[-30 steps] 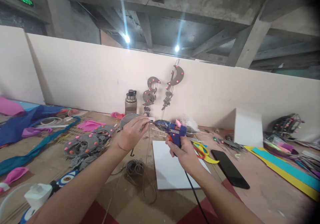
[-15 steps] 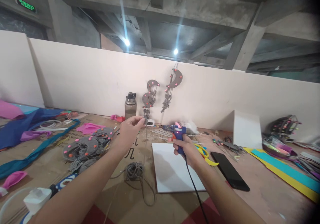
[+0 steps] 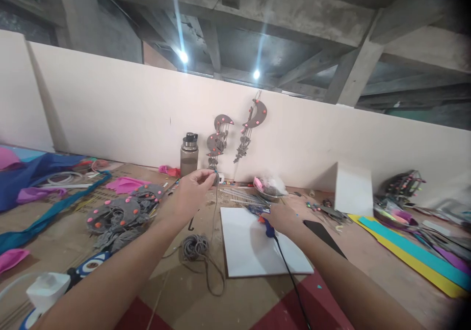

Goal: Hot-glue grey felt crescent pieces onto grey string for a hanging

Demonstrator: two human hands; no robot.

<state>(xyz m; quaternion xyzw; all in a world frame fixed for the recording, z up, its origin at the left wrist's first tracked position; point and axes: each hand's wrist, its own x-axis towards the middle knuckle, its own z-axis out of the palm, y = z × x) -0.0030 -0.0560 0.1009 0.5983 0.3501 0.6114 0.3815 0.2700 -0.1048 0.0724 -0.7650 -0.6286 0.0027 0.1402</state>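
My left hand [image 3: 193,192] is closed in a pinch on the end of a grey cord [image 3: 216,197], with a tiny bluish bit at the fingertips. The cord hangs down to a loose coil [image 3: 195,247] on the table. My right hand [image 3: 281,218] is closed on a blue hot glue gun [image 3: 270,229], low over a white board [image 3: 243,251]. The gun's black cable trails toward me; its nozzle points away and left. Behind my right wrist, a black phone [image 3: 324,236] is partly covered by the forearm.
Grey felt moons with pink dots [image 3: 114,214] lie left, near a white plug [image 3: 47,288]. A bottle [image 3: 189,155] stands by the wall, where moon hangings [image 3: 255,114] hang. A small bowl [image 3: 270,192] sits behind the board; coloured strips [image 3: 415,256] lie right.
My right hand has lowered the glue gun toward the white board, and the yellow scissors are now hidden. My left hand keeps its pinch on the cord. The view has shifted slightly.
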